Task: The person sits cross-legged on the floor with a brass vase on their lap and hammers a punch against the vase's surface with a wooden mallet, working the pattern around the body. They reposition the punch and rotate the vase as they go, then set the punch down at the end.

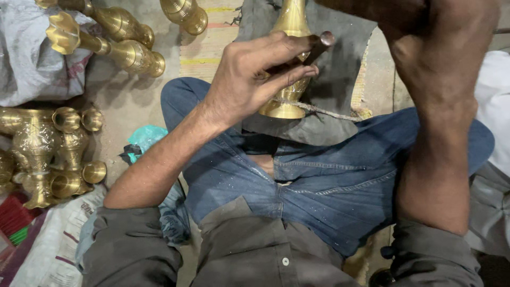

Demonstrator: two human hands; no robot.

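The left hand (249, 74) is closed around a short dark metal punch or chisel (317, 47), its fingers (289, 77) clamped along the shaft with the round struck end showing just above the thumb, and the tip seems to bear on the body of a brass vase (289, 64), though the hand hides the contact point. The vase stands upright on a grey cloth (340, 69) spread over the seated person's lap, its flared foot resting at the edge of the blue jeans (329, 180), with a frayed cord (319, 110) running across the base. The right hand (425, 32) is raised high and close to the camera, mostly cut off by the top of the view; whether it is shut on anything I cannot tell. To do this kind of chasing well, I would judge that the punch wants a firm but not rigid grip, held low near the tip so it does not skate on the curved brass, with the vase braced against the legs so it cannot roll. Light, even strokes suit thin brass better than heavy ones. On the floor (122, 95) to the left lie more brass vases (127, 53) on their sides, and a cluster of engraved brass vases (48, 149) stands beside white sacks (32, 58).
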